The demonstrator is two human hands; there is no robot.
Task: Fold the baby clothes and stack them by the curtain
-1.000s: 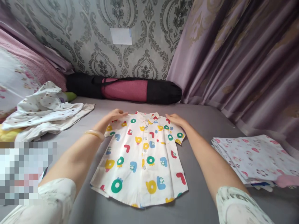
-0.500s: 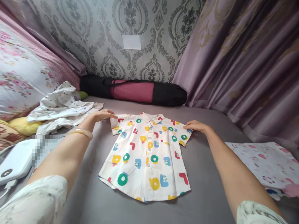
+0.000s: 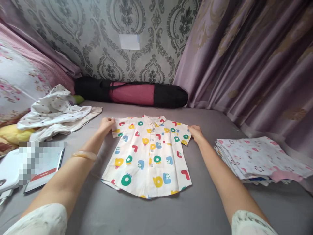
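A small white short-sleeved shirt [image 3: 144, 156], printed with coloured letters, lies spread front side up with its collar at the far end. My left hand [image 3: 107, 124] is closed on the cuff of the left-lying sleeve. On the other side, my right hand [image 3: 195, 132] pinches the edge of the opposite sleeve. The sleeves are stretched out sideways between my hands. A pale bangle [image 3: 84, 155] circles my left forearm.
The shirt lies on a grey sheet [image 3: 171, 215]. Folded clothes [image 3: 259, 156] are stacked on the right. A crumpled white garment [image 3: 56, 109], a white power bank [image 3: 9, 169] and a tablet [image 3: 44, 176] lie left. A black-and-pink long bag [image 3: 132, 94] rests against the wall.
The view has shifted slightly to the right, showing more of the folded stack. My fingers have closed more firmly around both sleeve ends. The shirt stays spread out.
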